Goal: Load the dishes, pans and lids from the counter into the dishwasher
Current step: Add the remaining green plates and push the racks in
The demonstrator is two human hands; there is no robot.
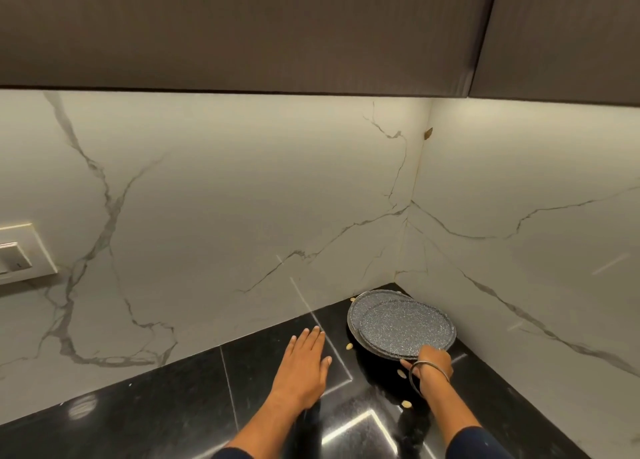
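Right hand (pixel 433 360) gripping near rim of top plate (pixel 408 330); fingers curling under edge. Left hand (pixel 304 365) lying flat on black desk (pixel 156 406), fingers straight, grasping nothing.

Plates sitting in desk corner, near both marble walls (pixel 207 198). Dishwasher not in view.

Advice: be lifting top plate alone, tilting near edge up first; left hand should be steadying lower plate (pixel 367 304) against sliding.

Count: two speckled grey plates, stacked offset. About five pale scraps (pixel 349 346) lying around them; kind unclear. One bangle (pixel 415 372) on right wrist.

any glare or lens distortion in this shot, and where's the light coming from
Head view: bright glare streaks on the glossy black counter; wide-angle bending curves the cabinet underside; light washes down the marble backsplash from beneath the cabinets; speckled plates evenly lit, fairly sharp.
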